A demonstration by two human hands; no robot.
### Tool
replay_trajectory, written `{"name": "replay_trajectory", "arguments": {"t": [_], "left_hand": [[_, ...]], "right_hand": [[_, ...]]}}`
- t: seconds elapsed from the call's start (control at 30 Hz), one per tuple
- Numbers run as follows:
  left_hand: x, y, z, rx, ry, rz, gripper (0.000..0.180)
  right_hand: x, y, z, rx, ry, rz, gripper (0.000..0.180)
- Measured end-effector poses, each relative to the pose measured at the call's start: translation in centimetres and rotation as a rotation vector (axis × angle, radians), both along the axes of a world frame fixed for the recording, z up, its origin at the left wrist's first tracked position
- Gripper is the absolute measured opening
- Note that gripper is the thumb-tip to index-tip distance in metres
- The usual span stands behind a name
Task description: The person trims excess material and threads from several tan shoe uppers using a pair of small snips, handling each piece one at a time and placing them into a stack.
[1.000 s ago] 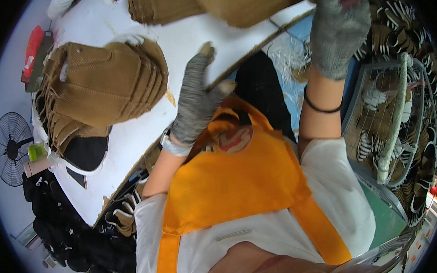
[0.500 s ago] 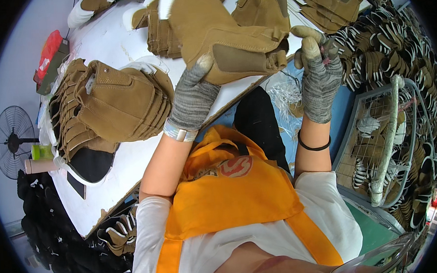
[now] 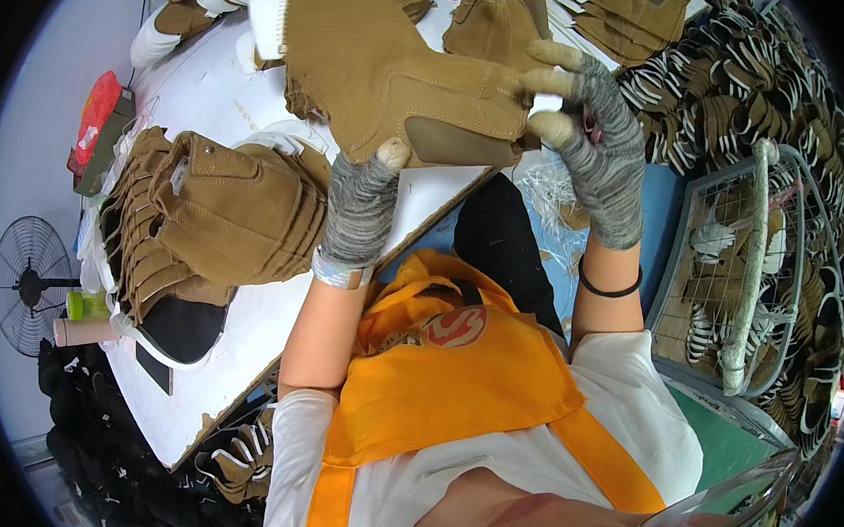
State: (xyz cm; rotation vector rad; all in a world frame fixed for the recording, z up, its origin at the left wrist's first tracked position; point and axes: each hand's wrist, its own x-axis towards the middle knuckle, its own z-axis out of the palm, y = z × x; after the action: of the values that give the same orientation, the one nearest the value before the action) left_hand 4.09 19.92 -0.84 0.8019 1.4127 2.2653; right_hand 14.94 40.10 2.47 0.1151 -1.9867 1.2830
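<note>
A brown suede boot upper (image 3: 364,71) with a darker side panel and a white strip at its toe end is held up over the table. My left hand (image 3: 361,198), in a grey knitted glove with pale fingertips, grips its lower edge; the thumb shows in front and the other fingers are hidden behind. At the collar end, my right hand (image 3: 599,140), gloved alike, has its thumb and fingers closed around the edge. Left of my left hand, a stack of brown boot uppers (image 3: 233,211) lies on its side on the white table (image 3: 226,345).
More brown uppers (image 3: 500,21) lie along the table's far side. A wire basket (image 3: 695,278) with shoe pieces stands at right, beside large piles of uppers (image 3: 709,86). A black fan (image 3: 32,284) and dark heaped items (image 3: 117,451) are at left. A phone-like dark slab (image 3: 155,369) lies near the table edge.
My right hand has moved left to the upper's collar end and closed on it. My left hand and the upper have shifted slightly left.
</note>
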Motion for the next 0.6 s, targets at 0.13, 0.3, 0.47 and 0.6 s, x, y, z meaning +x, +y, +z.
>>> {"name": "replay_trajectory", "arguments": {"t": [0.13, 0.3, 0.47, 0.6], "left_hand": [[1.1, -0.3, 0.2, -0.142, 0.152, 0.149, 0.044], [2.3, -0.7, 0.8, -0.272, 0.377, 0.283, 0.04], [2.6, -0.7, 0.6, -0.334, 0.507, 0.348, 0.037], [2.3, -1.5, -0.1, -0.261, 0.429, 0.339, 0.036]], "right_hand": [[-0.6, -2.9, 0.7, 0.192, 0.032, -0.146, 0.032], [-0.5, -2.8, -0.2, 0.314, -0.085, -0.203, 0.034], [-0.6, -3.3, 0.5, 0.53, -0.035, -0.331, 0.031], [-0.2, -2.4, -0.9, 0.156, -0.07, -0.239, 0.027]]}}
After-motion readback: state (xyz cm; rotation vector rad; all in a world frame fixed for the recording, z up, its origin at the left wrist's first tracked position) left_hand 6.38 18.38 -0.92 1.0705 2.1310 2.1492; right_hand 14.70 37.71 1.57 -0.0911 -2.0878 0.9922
